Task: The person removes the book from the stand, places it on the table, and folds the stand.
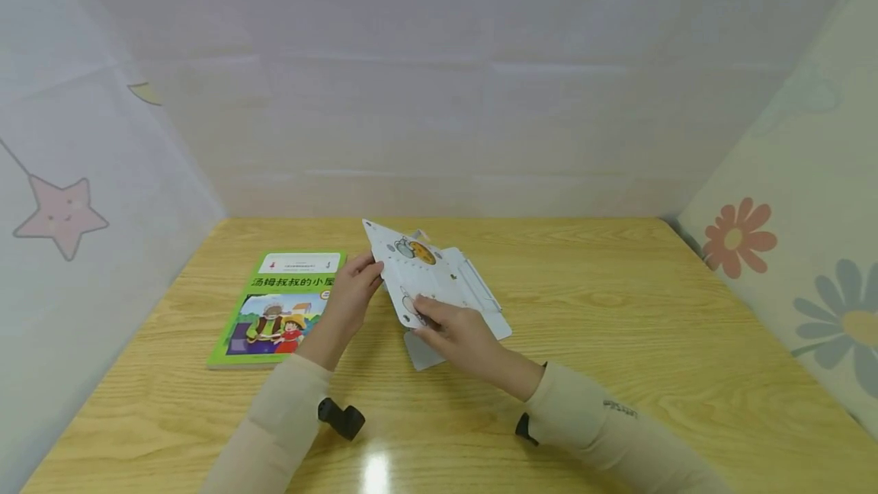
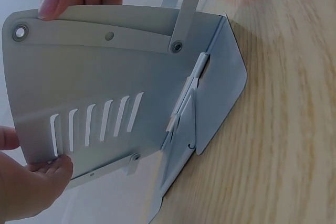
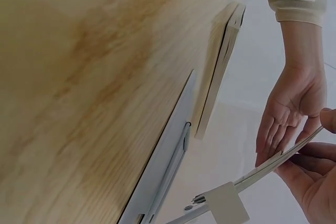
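Observation:
A white metal book stand [image 1: 418,273] with a cartoon print on its panel is tilted up from the table between both hands. My left hand [image 1: 351,296] pinches the panel's left edge, fingertips curled over the rim. On the near edge, my right hand [image 1: 466,334] grips the panel between thumb and fingers. The left wrist view shows the panel's back [image 2: 100,77], with several slots and a bent metal clip [image 2: 182,22] at one corner. Its hinged base [image 2: 220,87] is unfolded against the wood. The right hand partly covers the panel's print.
A green picture book [image 1: 274,326] lies flat left of the stand, its right edge partly behind the left hand. The wooden table [image 1: 617,311] ends at a pale cloth backdrop [image 1: 439,97]. Dark wrist cameras [image 1: 341,418] sit on both sleeves.

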`<state>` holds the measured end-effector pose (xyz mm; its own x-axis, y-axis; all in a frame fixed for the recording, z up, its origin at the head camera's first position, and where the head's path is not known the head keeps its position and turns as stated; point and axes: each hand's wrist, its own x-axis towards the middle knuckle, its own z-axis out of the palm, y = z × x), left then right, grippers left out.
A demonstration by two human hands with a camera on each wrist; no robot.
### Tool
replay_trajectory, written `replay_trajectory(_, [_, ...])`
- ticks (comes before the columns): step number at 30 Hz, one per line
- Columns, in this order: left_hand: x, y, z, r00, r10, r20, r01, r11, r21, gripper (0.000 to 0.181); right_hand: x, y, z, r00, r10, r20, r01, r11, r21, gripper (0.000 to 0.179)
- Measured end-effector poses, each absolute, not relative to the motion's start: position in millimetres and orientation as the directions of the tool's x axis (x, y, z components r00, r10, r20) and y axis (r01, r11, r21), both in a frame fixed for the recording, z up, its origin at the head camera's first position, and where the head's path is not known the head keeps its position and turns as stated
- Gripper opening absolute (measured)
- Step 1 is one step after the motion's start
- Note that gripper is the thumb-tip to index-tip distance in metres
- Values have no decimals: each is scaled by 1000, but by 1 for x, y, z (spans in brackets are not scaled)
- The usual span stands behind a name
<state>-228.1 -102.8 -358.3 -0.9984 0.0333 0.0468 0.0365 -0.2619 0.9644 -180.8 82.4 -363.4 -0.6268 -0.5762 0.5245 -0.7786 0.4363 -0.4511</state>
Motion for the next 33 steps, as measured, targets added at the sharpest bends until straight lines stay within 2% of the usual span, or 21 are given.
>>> replay_trajectory(16, [-222,-115,-373,-998,23,-55,-59,-357,932,41,-178,67,-368,-634,-645,426,-773,520,-364,39])
replay_trajectory(26, [-218,-120,-382,-994,24,-111,-112,-387,915,42,-175,63,-374,-615,-697,369,-785,586,-202,40])
replay_trajectory(33, [-217,-123,-387,-991,35,-132,-135,-408,903,42,-174,60,-375,-619,-708,340,-781,601,-171,42])
